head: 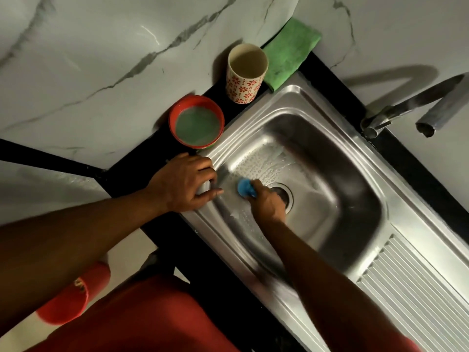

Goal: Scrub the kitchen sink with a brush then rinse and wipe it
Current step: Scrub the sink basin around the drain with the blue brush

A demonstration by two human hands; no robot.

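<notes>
White marble-look wall with grey veins backs a black table into which a stainless steel sink is set, its ribbed drainboard running off to the near right. On the table at the sink's far left corner stands a red bowl holding cloudy greenish liquid that nearly covers its bottom. Just beyond it stands an upright cream cup printed with red flowers; its inside shows pale cream, and whether any liquid lies in it cannot be told. A folded green cloth lies against the wall just right of the cup. A metal tap reaches over the far right of the basin. Soapy foam and droplets cover the basin's left wall and part of its floor. The right hand is down in the basin, fingers wrapped round a blue brush pressed to the floor just left of the drain. The left hand rests on the sink's left rim, thumb straight, fingers loosely bent over the edge, gripping nothing. At the near left a red tumbler stands low on the pale floor; it carries a yellow mark too blurred to read. Red clothing fills the bottom edge.
</notes>
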